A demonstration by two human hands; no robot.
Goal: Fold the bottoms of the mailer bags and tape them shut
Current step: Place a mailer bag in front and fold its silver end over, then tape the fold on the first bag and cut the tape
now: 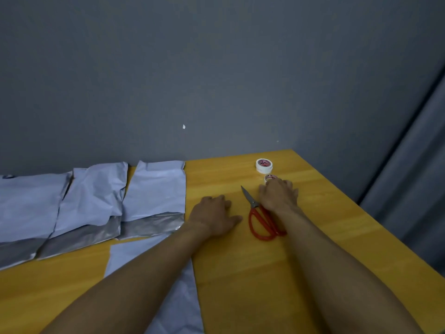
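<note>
Small tape roll lies at the right hand fingertips, larger roll just beyond. Scissors lie between both hands' fingers. Mailer bags lie left of the left hand fingers, all on the table.

Yellow wooden table, grey wall, grey curtain.

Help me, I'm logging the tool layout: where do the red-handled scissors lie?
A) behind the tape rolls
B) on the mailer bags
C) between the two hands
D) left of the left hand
C: the scissors lie on the table between the left hand and the right hand, handles partly under the right forearm.
</note>
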